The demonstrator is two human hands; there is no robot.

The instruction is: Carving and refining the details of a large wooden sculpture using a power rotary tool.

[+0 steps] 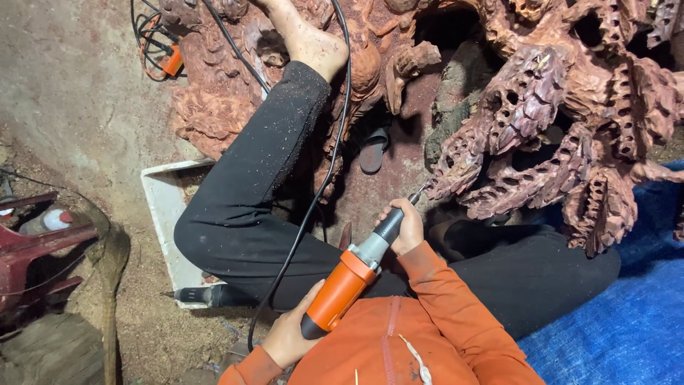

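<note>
Orange rotary grinder gripped by both fists, left hand rear, right hand front, tip at reddish carved wood.

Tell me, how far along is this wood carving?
Much of the reddish root carving is already pierced with holes. The right hand steers the orange rotary grinder, tip at one branch end; the left hand steadies its rear. Smoother parts at upper left look less worked.
</note>
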